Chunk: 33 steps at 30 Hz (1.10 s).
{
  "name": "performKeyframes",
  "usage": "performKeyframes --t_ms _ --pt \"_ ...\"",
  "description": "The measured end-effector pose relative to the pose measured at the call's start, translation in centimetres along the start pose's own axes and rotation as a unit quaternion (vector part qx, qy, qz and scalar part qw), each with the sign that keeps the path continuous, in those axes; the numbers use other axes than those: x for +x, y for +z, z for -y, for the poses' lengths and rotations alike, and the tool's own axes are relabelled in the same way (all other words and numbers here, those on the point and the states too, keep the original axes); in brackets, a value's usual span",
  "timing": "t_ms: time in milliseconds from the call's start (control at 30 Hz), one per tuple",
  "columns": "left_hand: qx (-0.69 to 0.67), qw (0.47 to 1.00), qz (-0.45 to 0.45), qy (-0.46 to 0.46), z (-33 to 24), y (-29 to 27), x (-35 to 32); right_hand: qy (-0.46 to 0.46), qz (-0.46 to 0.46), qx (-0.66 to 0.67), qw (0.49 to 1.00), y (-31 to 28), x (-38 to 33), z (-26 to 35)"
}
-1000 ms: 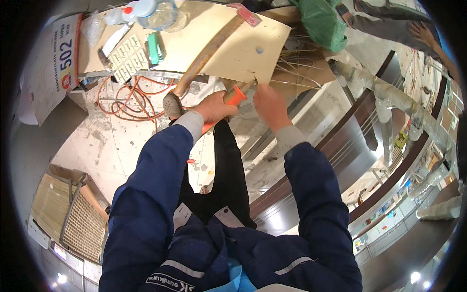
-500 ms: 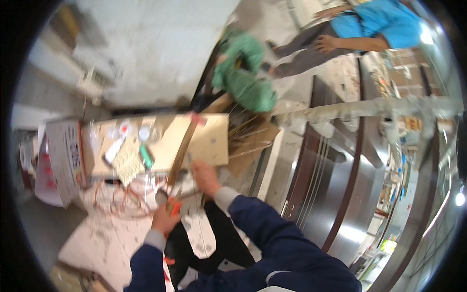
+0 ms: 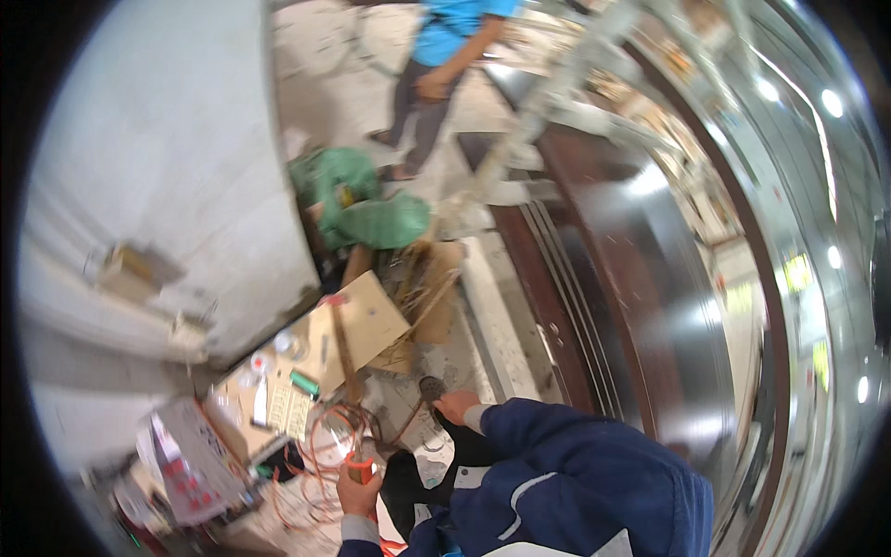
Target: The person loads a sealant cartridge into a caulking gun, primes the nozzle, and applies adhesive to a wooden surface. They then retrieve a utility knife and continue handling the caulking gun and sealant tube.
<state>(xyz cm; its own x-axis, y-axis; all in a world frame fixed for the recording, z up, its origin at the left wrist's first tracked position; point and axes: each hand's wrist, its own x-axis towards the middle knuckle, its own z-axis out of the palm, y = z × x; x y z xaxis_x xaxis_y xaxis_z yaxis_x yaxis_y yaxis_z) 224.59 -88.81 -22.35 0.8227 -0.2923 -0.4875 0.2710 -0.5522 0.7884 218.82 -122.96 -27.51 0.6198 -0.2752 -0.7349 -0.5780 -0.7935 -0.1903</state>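
Observation:
My left hand [image 3: 356, 490] is closed around an orange-handled tool [image 3: 361, 466] near the lower edge; its working end is too small and blurred to make out. Just beyond that hand, an orange cable or hose [image 3: 327, 436] lies in loops on the floor. My right hand [image 3: 457, 406] is over my right leg, close to a dark shoe [image 3: 431, 388]. Its fingers are small and blurred, and I see nothing in them.
A tan board [image 3: 371, 320] holds a green cylinder [image 3: 304, 382], a cream gridded piece [image 3: 287, 406] and several small containers. A box [image 3: 190, 464] stands left. Beyond are a green sack [image 3: 376, 220], dark glossy panels [image 3: 640, 241] and a walking person in blue [image 3: 455, 37].
My view has swung to the right and tilted up. My right hand has moved off the board's edge, back toward my leg. The left hand keeps the orange-handled tool. The person is now upright in view.

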Motion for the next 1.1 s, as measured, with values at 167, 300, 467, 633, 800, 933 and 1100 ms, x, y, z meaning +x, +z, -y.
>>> performKeyframes --t_ms 167,300,467,633,800,933,1100 --pt "-0.068 0.994 0.079 0.032 3.4 -3.1 1.1 0.208 -0.036 0.127 0.969 5.1 -10.5 -7.4" --pt "0.11 0.991 0.079 -0.005 4.9 -4.4 2.2 0.299 -0.036 0.226 0.926 9.1 -17.1 -9.7" --pt "0.164 0.984 0.07 0.02 2.8 -1.2 0.9 0.285 -0.171 0.359 0.872 11.3 -20.9 -8.6" --pt "0.17 0.983 0.049 0.054 1.0 3.3 -3.4 0.136 -0.206 0.353 0.903 10.7 -20.1 -8.9" --pt "0.159 0.985 0.003 0.06 2.6 7.9 -9.8 0.045 -0.28 0.319 0.904 12.9 -17.8 -11.9" --pt "0.142 0.987 -0.068 0.016 8.5 6.6 -17.3 -0.044 -0.269 0.11 0.956 19.5 -19.6 -16.2" --pt "0.13 0.96 -0.235 -0.081 18.3 0.3 -28.7 0.134 -0.281 0.271 0.911 28.0 -27.7 -21.5"
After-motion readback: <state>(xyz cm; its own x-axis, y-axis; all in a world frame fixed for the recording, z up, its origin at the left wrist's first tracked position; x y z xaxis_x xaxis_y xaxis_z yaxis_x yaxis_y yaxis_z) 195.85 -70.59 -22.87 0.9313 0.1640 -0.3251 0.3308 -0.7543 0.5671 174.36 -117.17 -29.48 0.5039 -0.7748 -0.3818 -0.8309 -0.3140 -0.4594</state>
